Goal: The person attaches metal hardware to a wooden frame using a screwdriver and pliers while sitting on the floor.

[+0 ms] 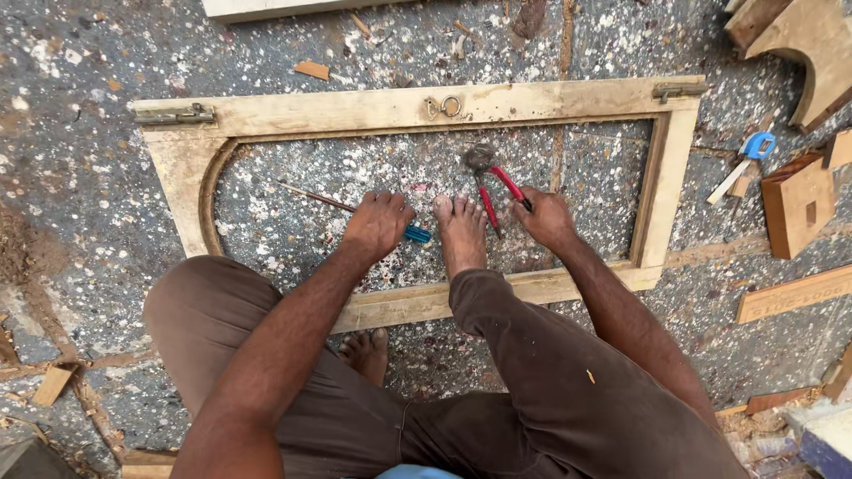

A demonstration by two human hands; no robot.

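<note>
A wooden window frame [417, 111] is lying flat on the speckled floor [80, 204], hinges and ring latch already fitted (bottom rail bare). Inside the frame, the right hand [543, 216] is gripping red-handled pincers [493, 188], while the left hand [377, 224] is closing on a blue-handled screwdriver [355, 213].

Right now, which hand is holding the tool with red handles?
The right hand grips the red-handled pincers. The left hand instead rests on a screwdriver with a blue handle, on the other side of the foot.
</note>
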